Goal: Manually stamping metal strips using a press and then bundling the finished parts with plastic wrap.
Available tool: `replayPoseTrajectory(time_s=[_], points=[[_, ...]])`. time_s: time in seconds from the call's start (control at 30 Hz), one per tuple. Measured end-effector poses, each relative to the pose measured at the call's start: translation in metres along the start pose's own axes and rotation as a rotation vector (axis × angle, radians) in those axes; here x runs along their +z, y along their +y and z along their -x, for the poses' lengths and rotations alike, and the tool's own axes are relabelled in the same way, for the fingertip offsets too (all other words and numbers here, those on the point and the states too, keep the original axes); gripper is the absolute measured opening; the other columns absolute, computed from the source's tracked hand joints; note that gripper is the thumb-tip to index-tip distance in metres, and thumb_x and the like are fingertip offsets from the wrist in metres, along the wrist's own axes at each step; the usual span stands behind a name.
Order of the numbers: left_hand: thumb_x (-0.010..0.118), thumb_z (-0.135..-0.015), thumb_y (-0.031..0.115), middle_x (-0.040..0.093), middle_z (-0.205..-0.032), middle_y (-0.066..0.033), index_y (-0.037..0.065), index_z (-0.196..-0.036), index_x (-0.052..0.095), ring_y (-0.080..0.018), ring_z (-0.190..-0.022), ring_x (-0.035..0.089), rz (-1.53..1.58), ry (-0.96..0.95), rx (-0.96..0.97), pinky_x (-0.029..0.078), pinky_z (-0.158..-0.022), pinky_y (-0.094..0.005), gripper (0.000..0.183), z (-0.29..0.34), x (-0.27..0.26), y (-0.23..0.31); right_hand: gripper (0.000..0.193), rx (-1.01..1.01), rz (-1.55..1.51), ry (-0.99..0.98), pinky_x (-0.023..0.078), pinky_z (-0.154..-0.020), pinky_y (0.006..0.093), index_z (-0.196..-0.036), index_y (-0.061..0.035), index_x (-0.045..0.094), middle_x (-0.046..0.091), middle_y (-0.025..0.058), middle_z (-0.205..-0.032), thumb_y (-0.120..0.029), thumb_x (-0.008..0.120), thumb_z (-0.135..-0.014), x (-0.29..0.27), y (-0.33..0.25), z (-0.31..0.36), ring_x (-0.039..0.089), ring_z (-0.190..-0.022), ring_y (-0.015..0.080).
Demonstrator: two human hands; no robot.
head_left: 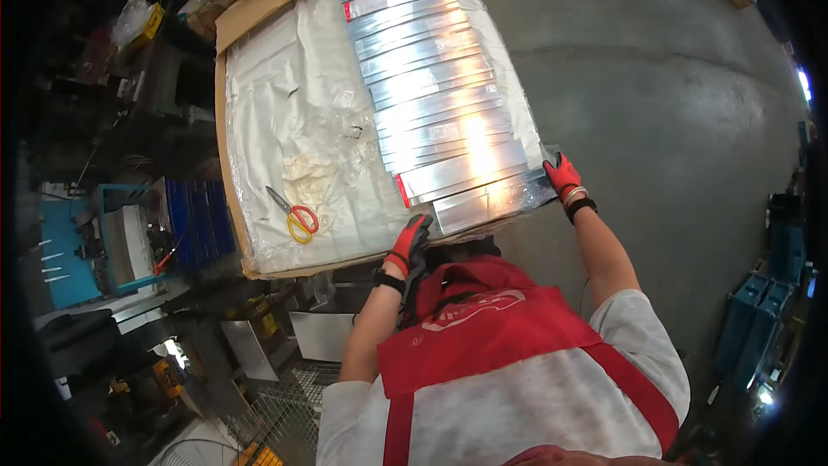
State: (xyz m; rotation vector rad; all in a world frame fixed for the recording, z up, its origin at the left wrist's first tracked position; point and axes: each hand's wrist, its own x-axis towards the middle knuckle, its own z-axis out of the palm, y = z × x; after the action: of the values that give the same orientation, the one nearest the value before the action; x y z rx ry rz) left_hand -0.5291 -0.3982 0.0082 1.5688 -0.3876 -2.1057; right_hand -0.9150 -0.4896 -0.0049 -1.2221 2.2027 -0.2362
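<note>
Shiny flat metal strips [431, 78] lie overlapped in a long row on a pallet-like stack covered with white plastic sheeting [267, 112]. My left hand [409, 246], in a red and black glove, is closed at the left end of the nearest metal strip [464, 211]. At that row's right end my right hand [562, 176], gloved alike, is closed over the edge by clear plastic wrap [535, 192]. The fingertips of both hands are partly hidden. Scissors [297, 214] with one red and one yellow handle loop lie on the sheeting, left of the strips.
Brown cardboard [272, 2] edges the stack at the back and left. A crumpled cream cloth or glove [308, 174] lies above the scissors. Grey floor [655, 103] stretches to the right, with blue bins [746, 315] beyond. Blue panels [198, 217] stand at the left.
</note>
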Motion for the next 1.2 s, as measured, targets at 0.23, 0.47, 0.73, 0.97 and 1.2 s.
replayPoseTrajectory(time_s=[0.23, 0.47, 0.73, 0.97, 1.2], points=[[0.057, -0.073, 0.039, 0.052, -0.081, -0.0054, 0.002, -0.095, 0.051, -0.0160, -0.074, 0.046, -0.321, 0.062, 0.147, 0.039, -0.066, -0.0289, 0.043, -0.044, 0.031, 0.010, 0.069, 0.111, -0.049, -0.243, 0.037, -0.086, 0.0364, -0.110, 0.0007, 0.045, 0.048, 0.0206, -0.111, -0.048, 0.060, -0.064, 0.015, 0.018, -0.023, 0.045, -0.104, 0.0316], [0.057, -0.074, 0.037, 0.051, -0.099, -0.0041, 0.008, -0.110, 0.045, -0.0164, -0.090, 0.047, -0.196, 0.147, -0.009, 0.038, -0.076, -0.0304, 0.049, -0.044, 0.043, 0.000, 0.074, 0.152, -0.178, -0.245, 0.038, -0.085, 0.0360, -0.111, 0.0040, 0.042, 0.049, 0.0229, -0.107, -0.049, 0.061, -0.062, 0.003, -0.006, -0.003, 0.048, -0.100, 0.0333], [0.061, -0.072, 0.034, 0.049, -0.094, -0.0106, 0.003, -0.110, 0.040, -0.0165, -0.078, 0.049, -0.118, 0.697, 0.429, 0.041, -0.062, -0.0262, 0.054, -0.041, 0.015, 0.013, 0.065, -0.187, -0.097, -0.087, 0.042, -0.072, 0.0330, -0.106, -0.0009, 0.045, 0.056, 0.0161, -0.088, -0.049, 0.060, -0.065, 0.030, -0.041, -0.049, 0.054, -0.081, 0.0269], [0.054, -0.078, 0.026, 0.050, -0.103, -0.0022, 0.013, -0.106, 0.048, -0.0152, -0.091, 0.049, 0.431, 0.365, 0.217, 0.043, -0.075, -0.0314, 0.031, -0.035, 0.035, 0.049, 0.036, 0.127, -0.649, -0.507, 0.030, -0.045, 0.0224, -0.071, -0.0049, 0.050, 0.046, -0.0009, -0.059, -0.036, 0.067, -0.065, 0.036, -0.084, -0.025, 0.040, -0.050, 0.0092], [0.050, -0.082, 0.026, 0.049, -0.078, 0.0071, 0.015, -0.100, 0.051, -0.0027, -0.062, 0.040, 0.600, 0.390, 0.598, 0.036, -0.062, -0.0197, 0.021, 0.002, 0.038, 0.057, 0.024, -0.076, -0.935, -0.412, 0.039, -0.059, 0.0212, -0.085, -0.0043, 0.051, 0.051, 0.0010, -0.074, -0.021, 0.062, -0.073, -0.003, -0.102, 0.016, 0.049, -0.067, 0.0090]])
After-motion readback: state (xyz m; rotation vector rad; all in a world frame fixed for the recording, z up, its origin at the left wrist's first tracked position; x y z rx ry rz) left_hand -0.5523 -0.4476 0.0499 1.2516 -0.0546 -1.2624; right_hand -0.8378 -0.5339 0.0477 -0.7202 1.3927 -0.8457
